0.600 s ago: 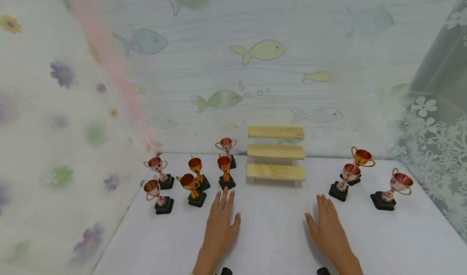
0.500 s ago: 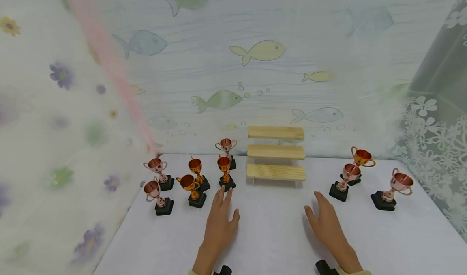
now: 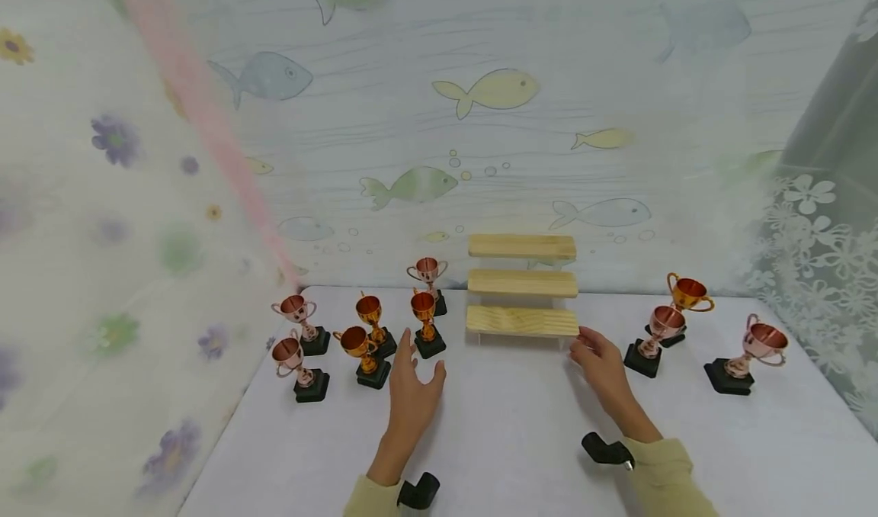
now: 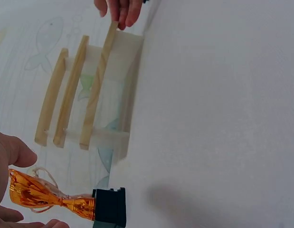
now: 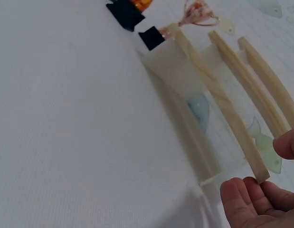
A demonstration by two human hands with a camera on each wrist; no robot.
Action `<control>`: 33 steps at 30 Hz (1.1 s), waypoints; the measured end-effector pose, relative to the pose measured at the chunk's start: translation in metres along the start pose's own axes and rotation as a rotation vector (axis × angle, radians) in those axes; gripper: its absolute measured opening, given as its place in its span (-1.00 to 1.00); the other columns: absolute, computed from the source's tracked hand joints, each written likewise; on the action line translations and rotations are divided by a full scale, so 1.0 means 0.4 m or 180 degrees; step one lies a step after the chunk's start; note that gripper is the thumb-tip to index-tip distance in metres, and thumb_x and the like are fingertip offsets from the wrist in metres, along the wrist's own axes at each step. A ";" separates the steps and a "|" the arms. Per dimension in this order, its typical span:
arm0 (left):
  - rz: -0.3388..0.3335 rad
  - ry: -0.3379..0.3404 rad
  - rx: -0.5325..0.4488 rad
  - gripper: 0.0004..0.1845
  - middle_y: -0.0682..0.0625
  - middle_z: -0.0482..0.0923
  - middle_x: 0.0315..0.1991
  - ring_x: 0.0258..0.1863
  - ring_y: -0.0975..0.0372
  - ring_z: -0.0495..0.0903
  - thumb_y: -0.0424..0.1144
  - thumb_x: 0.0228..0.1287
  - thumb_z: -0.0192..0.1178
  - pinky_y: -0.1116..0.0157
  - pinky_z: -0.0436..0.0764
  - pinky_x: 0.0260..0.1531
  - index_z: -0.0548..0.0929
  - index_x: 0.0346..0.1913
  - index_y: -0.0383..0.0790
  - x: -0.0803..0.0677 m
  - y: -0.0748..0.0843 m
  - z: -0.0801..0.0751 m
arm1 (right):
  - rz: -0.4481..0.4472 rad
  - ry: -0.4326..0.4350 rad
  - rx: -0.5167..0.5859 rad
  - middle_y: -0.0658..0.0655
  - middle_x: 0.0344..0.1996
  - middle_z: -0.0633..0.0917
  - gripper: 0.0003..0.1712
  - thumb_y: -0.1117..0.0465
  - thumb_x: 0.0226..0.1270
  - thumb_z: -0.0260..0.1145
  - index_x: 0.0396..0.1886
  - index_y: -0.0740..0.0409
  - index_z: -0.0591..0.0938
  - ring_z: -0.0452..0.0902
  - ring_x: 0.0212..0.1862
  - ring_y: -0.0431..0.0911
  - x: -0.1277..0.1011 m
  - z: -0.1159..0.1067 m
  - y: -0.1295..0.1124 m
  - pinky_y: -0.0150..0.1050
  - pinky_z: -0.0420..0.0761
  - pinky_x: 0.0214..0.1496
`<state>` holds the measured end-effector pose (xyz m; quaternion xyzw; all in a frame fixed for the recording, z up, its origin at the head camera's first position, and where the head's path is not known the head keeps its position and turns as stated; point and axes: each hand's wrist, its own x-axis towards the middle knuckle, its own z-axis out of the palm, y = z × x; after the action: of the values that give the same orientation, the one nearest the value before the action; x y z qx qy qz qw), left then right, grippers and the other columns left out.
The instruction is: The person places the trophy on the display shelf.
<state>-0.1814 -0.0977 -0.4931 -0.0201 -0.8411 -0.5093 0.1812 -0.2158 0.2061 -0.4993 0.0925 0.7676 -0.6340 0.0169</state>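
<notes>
My left hand is beside a gold trophy cup on a black base. In the left wrist view, thumb and fingers are spread on either side of that gold trophy, not closed on it. My right hand is at the right end of a three-step wooden shelf. In the right wrist view, its fingers touch the end of the lowest wooden slat from below, while the thumb stands apart from that slat. Just behind the gold trophy stands a rose-gold trophy.
More trophies stand at the left: a rose-gold trophy and a gold trophy among them. At the right are a gold trophy and a rose-gold trophy. A fish-print cloth hangs behind the white table.
Both hands have moved forward, away from me. The left has come up beside the gold trophy; the right has reached the shelf's right end. Shelf and trophies stand as before.
</notes>
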 end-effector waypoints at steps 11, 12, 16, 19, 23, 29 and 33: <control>0.0030 0.0195 -0.0444 -0.10 -0.31 0.08 0.56 0.47 -0.16 0.24 -0.32 0.35 0.32 -0.14 0.35 0.43 0.01 0.59 -0.40 0.043 0.023 0.032 | 0.0533 -0.0065 0.0984 0.27 0.42 0.32 -0.35 0.18 0.66 -0.02 0.58 0.37 0.12 0.52 -0.02 -0.38 0.037 -0.017 0.002 -0.56 0.59 0.09; 0.0052 0.0203 -0.0485 -0.09 -0.30 0.07 0.56 0.47 -0.17 0.24 -0.32 0.36 0.31 -0.14 0.34 0.43 0.00 0.59 -0.39 0.047 0.023 0.037 | 0.0563 -0.0058 0.1068 0.26 0.43 0.32 -0.35 0.18 0.66 -0.01 0.59 0.35 0.12 0.52 -0.02 -0.39 0.040 -0.018 0.002 -0.55 0.58 0.10; 0.0108 0.0278 -0.0549 -0.11 -0.31 0.08 0.56 0.46 -0.20 0.24 -0.33 0.35 0.32 -0.14 0.34 0.43 0.03 0.58 -0.38 0.061 0.022 0.050 | 0.0671 -0.0013 0.1358 0.23 0.47 0.27 -0.34 0.21 0.65 0.01 0.60 0.31 0.11 0.53 -0.05 -0.43 0.047 -0.018 0.007 -0.55 0.57 0.14; 0.0086 0.0321 -0.0516 -0.13 -0.29 0.12 0.54 0.44 -0.16 0.26 -0.33 0.34 0.34 -0.12 0.38 0.42 0.09 0.57 -0.37 0.070 0.022 0.058 | 0.0706 0.0007 0.1500 0.24 0.52 0.21 -0.34 0.24 0.64 0.00 0.61 0.28 0.09 0.53 -0.02 -0.44 0.051 -0.016 0.010 -0.54 0.55 0.20; 0.0061 0.0393 -0.0533 -0.15 -0.28 0.19 0.50 0.44 -0.11 0.27 -0.33 0.31 0.37 -0.08 0.40 0.41 0.14 0.55 -0.36 0.084 0.025 0.064 | 0.0739 0.0023 0.1708 0.23 0.58 0.14 -0.33 0.26 0.64 0.00 0.63 0.25 0.06 0.48 0.15 -0.36 0.055 -0.013 0.013 -0.50 0.48 0.32; 0.0143 0.0559 -0.0560 -0.19 -0.28 0.25 0.43 0.40 -0.11 0.31 -0.34 0.30 0.38 -0.12 0.43 0.38 0.19 0.51 -0.37 0.109 0.027 0.072 | 0.0793 0.0047 0.1897 0.20 0.60 0.12 -0.33 0.28 0.65 -0.02 0.64 0.21 0.05 0.33 0.40 -0.21 0.060 -0.007 0.011 -0.46 0.41 0.40; 0.0162 0.0692 -0.0586 -0.22 -0.28 0.30 0.38 0.34 -0.10 0.35 -0.34 0.29 0.39 -0.12 0.46 0.35 0.23 0.47 -0.41 0.124 0.024 0.079 | 0.0844 0.0097 0.1964 0.16 0.56 0.19 -0.33 0.27 0.64 0.02 0.63 0.18 0.09 0.42 0.29 -0.26 0.062 -0.006 0.008 -0.46 0.45 0.37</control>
<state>-0.2349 -0.0733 -0.4821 -0.0027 -0.7654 -0.5786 0.2816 -0.2394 0.2118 -0.5055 0.2017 0.5208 -0.8274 0.0589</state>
